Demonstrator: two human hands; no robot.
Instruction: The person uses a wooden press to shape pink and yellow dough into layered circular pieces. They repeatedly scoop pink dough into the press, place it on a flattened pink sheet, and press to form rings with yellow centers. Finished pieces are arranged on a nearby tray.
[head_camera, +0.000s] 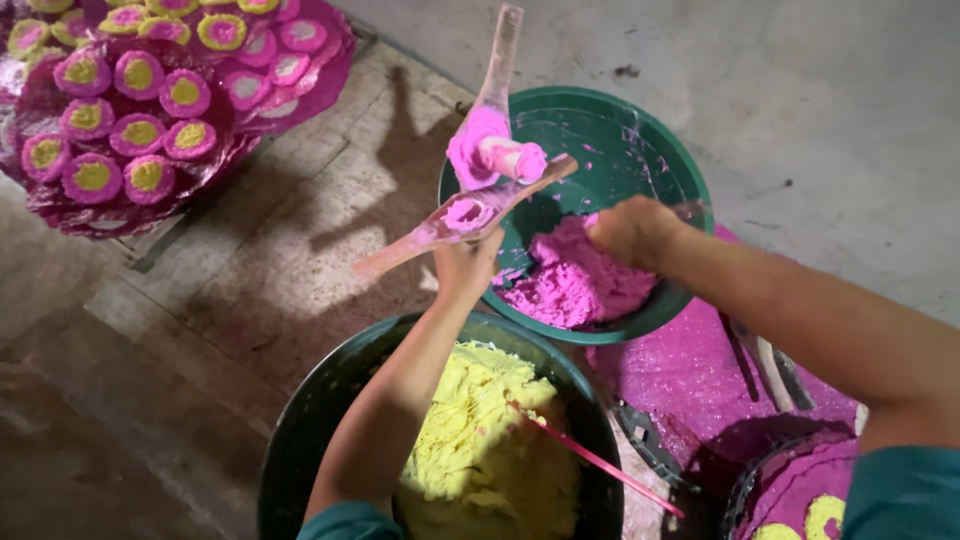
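My left hand (466, 268) grips a pink-stained wooden mould paddle (462, 215) with a round hollow holding pink paste, above the rim of a green basin (640, 150). My right hand (632, 230) is closed inside that basin, pressed on a heap of pink paste (575, 285). A second wooden paddle (490, 100) with a lump of pink paste and a short pink roller (512, 158) leans on the basin's left rim.
A dark bowl (320, 420) of yellow paste (480, 450) with a thin pink stick (595, 460) sits below. Several pink-and-yellow discs (140, 130) lie on shiny pink foil at top left. Pink glitter sheet (690, 370) and a tray (800, 490) are at right.
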